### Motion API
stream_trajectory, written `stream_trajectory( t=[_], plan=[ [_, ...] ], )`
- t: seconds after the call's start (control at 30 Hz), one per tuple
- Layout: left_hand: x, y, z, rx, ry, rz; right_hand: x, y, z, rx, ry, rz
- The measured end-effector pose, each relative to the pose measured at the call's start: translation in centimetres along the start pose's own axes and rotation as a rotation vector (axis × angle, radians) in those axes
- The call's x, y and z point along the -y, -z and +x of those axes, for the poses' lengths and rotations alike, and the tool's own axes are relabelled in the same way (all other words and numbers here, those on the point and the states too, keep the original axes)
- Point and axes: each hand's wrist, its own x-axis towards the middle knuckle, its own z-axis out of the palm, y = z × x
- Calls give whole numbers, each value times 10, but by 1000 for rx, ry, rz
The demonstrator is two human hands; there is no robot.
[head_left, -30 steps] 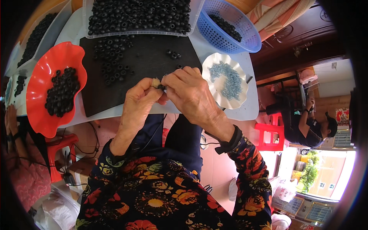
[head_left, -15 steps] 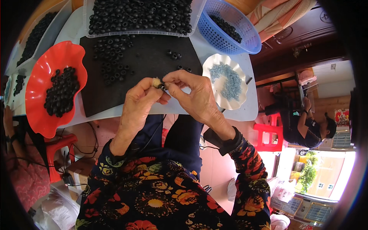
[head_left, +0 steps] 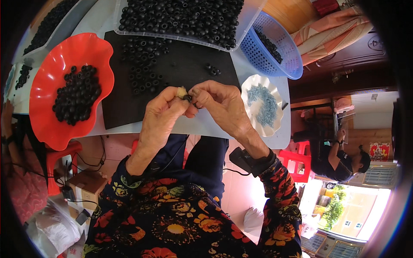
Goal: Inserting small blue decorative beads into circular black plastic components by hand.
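My left hand pinches a small black hollow bead between thumb and forefinger, with a yellowish wrap round one fingertip. Close against it, my right hand has thumb and forefinger pressed together by the bead; anything between those fingertips is too small to make out. Both hands are just above the near edge of a black mat, where loose black beads lie scattered. On my right, a white scalloped plate holds small clear bluish pieces.
A red wavy dish of black beads stands left. A clear plastic tub full of beads sits at the back, with a blue basket to its right. A co-worker sits far right beside a red stool.
The view has shifted, so the table's things sit farther right and mostly lower. The bead has turned in my left fingertips, and both hands stay close together.
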Motion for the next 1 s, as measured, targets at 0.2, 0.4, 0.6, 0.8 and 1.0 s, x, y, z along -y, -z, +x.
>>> stream_trajectory(
  t=[0.2, 0.4, 0.6, 0.8, 1.0],
  plan=[
    [2, 1, 0, -9, -21, -12, 0, -1, 3, 24, -41, -6],
    [0, -1, -1, -15, 11, -7, 8, -3, 31, -138, 175, -535],
    [-5, -3, -4, 15, 27, 25, -3, -2, 92, -13, 624, -747],
    [-1, 0, -2, 30, 23, 31, -2, -2, 94, 175, 490, -973],
    [0, 2, -1, 58, -19, 42, 17, 9, 53, -78, 7, -524]
  ],
)
